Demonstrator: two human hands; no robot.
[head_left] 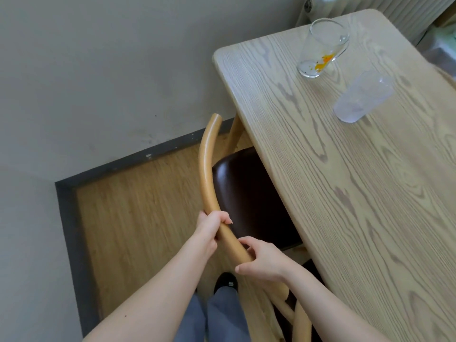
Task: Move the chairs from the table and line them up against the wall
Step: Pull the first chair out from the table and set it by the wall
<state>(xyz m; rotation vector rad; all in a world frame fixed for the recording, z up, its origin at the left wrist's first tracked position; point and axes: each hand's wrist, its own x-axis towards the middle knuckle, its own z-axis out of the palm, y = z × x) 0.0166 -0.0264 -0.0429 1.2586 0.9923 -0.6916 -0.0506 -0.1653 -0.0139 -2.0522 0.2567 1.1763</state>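
A wooden chair with a curved back rail (206,169) and a dark brown padded seat (246,196) is tucked under the light wood table (345,181). My left hand (211,225) is wrapped around the rail near its middle. My right hand (261,260) holds the same rail a little lower, fingers curled over it. The seat is partly hidden beneath the table top. Another chair's pale wooden back (293,314) shows at the bottom, beside the table.
Two glasses stand on the table: one with orange residue (320,48) and a frosted one (362,97). The grey wall (98,70) with a dark baseboard (71,230) borders a strip of wood floor (148,218) at left. A radiator (399,11) is behind the table.
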